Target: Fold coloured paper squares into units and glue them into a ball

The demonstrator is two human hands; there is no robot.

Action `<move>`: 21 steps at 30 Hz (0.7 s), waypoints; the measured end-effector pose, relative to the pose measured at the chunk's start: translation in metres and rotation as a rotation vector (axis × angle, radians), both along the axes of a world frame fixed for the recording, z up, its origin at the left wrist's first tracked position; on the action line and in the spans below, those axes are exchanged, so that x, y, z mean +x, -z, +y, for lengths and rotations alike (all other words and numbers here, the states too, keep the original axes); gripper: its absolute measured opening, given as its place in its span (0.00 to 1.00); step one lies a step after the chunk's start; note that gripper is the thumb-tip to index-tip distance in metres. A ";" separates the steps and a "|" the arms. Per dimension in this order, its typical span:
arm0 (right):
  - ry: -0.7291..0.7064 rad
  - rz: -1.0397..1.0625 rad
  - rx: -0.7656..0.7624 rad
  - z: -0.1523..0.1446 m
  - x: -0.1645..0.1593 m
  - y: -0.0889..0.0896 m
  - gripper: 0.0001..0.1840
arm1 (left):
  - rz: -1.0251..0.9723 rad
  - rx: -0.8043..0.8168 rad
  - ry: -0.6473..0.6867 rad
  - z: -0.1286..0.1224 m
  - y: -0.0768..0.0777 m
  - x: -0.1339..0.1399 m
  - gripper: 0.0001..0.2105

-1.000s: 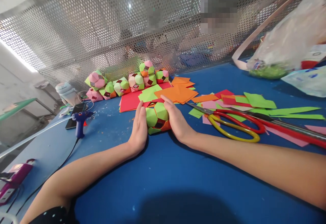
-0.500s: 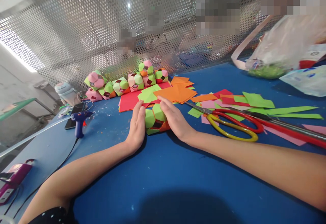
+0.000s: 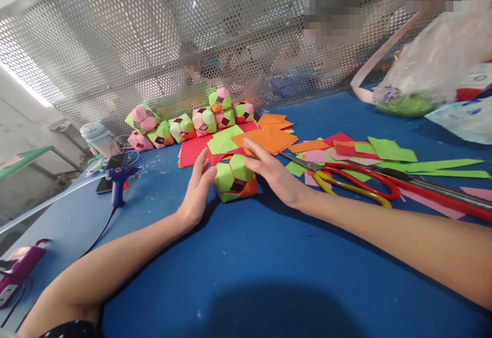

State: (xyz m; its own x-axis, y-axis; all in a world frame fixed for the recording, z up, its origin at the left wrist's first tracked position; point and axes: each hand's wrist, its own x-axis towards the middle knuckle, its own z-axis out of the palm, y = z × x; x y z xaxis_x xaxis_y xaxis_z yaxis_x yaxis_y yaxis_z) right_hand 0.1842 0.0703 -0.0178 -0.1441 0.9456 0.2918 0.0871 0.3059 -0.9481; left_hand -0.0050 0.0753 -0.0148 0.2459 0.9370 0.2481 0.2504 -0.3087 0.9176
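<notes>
A folded paper ball point(image 3: 235, 178), green with some orange and dark openings, rests on the blue table point(image 3: 246, 256) between my hands. On its left side my left hand point(image 3: 197, 189) has its fingers stretched out, the fingertips close against the paper. My right hand point(image 3: 274, 174) is at the ball's upper right with fingers extended; whether its fingertips still touch the paper I cannot tell. Just behind the ball lie stacked sheets of orange paper point(image 3: 271, 138), red paper point(image 3: 194, 151) and green paper point(image 3: 226, 141).
Several finished paper balls point(image 3: 204, 121) line the perforated metal screen point(image 3: 154, 45). Scissors point(image 3: 357, 179) and paper scraps lie right. A blue glue gun point(image 3: 118, 186), phone point(image 3: 109, 174), bottle point(image 3: 98, 139) and purple power strip point(image 3: 23, 269) are left. A plastic bag point(image 3: 430, 66) sits far right.
My hands have moved apart from pressing the paper ball's two sides, the left outward to the left, the right up and to the right. More of the ball shows.
</notes>
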 end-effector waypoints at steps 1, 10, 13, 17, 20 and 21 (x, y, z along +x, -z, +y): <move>-0.043 -0.033 -0.010 0.002 0.004 -0.001 0.34 | -0.012 0.008 0.048 0.001 -0.001 -0.004 0.30; -0.032 -0.131 -0.141 0.015 0.017 -0.023 0.35 | 0.014 -0.077 0.063 0.008 -0.027 -0.004 0.29; -0.060 -0.131 -0.218 0.016 0.017 -0.027 0.37 | 0.091 -0.074 -0.049 0.011 -0.035 -0.004 0.25; -0.003 -0.242 -0.227 0.024 0.020 -0.019 0.39 | 0.103 -0.123 -0.089 0.019 -0.028 -0.009 0.24; 0.091 -0.371 -0.064 0.025 0.020 -0.014 0.38 | 0.045 -0.158 -0.118 0.023 -0.020 -0.011 0.25; 0.111 -0.370 -0.004 0.023 0.018 -0.013 0.38 | 0.000 -0.153 -0.115 0.023 -0.018 -0.010 0.26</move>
